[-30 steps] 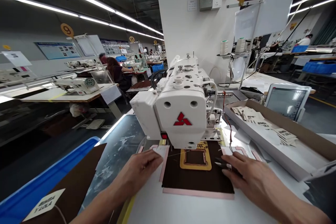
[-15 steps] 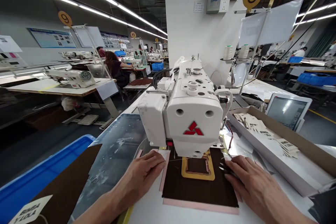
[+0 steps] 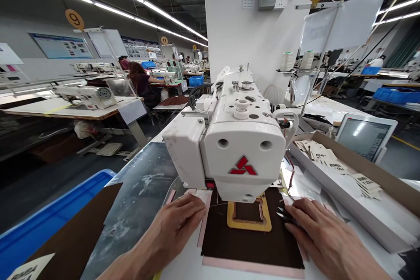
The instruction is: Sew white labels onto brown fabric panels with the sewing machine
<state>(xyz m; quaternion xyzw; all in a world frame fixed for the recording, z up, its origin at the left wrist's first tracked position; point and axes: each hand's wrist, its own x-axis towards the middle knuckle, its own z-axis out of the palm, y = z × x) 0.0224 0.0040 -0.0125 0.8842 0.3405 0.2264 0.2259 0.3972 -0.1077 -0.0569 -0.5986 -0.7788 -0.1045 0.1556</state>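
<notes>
My left hand (image 3: 179, 223) is closed at the left edge of a dark brown fabric panel (image 3: 243, 245). A thin thread (image 3: 218, 204) runs from its pinched fingertips towards the machine head. My right hand (image 3: 316, 223) lies by the panel's right edge, closed around thread snips (image 3: 281, 213) whose two pointed tips stick out over the brown fabric. The panel lies flat on a pink backing (image 3: 252, 267), under the white sewing machine (image 3: 244, 148). On the panel sits a yellow square frame (image 3: 249, 226) with an opening in the middle; the machine head hides its far part.
To the right, a cardboard box (image 3: 367, 210) holds several printed labels (image 3: 365, 183), with a tablet-like screen (image 3: 365, 135) behind it. At left are a blue bin (image 3: 82, 192) and brown material (image 3: 78, 227). Thread cones (image 3: 287, 61) stand behind. A co-worker (image 3: 139, 81) sits farther off.
The view has shifted slightly, bringing the machine a little closer. Both hands keep nearly the same places beside the panel, with the thread and snips still held.
</notes>
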